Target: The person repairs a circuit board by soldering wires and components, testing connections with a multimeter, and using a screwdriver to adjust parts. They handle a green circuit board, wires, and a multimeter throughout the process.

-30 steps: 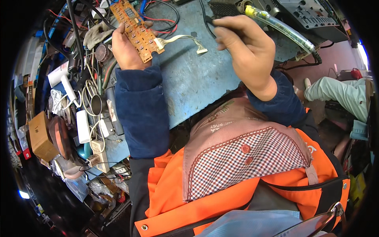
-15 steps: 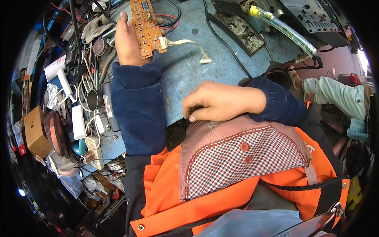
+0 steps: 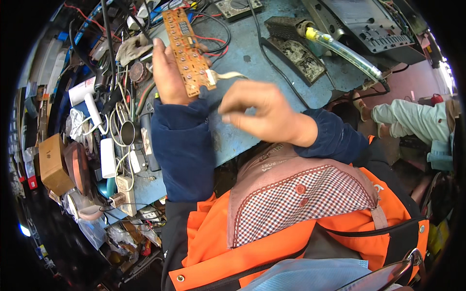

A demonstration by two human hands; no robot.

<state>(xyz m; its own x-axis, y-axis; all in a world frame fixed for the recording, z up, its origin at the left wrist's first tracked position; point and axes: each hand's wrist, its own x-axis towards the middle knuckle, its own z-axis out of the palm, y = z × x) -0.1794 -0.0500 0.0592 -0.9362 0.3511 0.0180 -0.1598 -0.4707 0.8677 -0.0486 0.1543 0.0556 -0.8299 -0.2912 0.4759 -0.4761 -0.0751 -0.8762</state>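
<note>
Circuit board (image 3: 187, 51), orange: gripped in left hand (image 3: 168, 80) above desk (image 3: 245, 43), best held by its edges. Cable (image 3: 230, 75), pale: joined to board, best left slack. Right hand (image 3: 264, 109): near cable, fingers curled, blurred; any hold cannot be told.

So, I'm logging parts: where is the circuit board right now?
In the head view, the circuit board is upper left of centre, held in the left hand over the blue bench, with the dial meter right of its top end.

Circuit board (image 3: 186, 51) in left hand (image 3: 168, 73)
</note>
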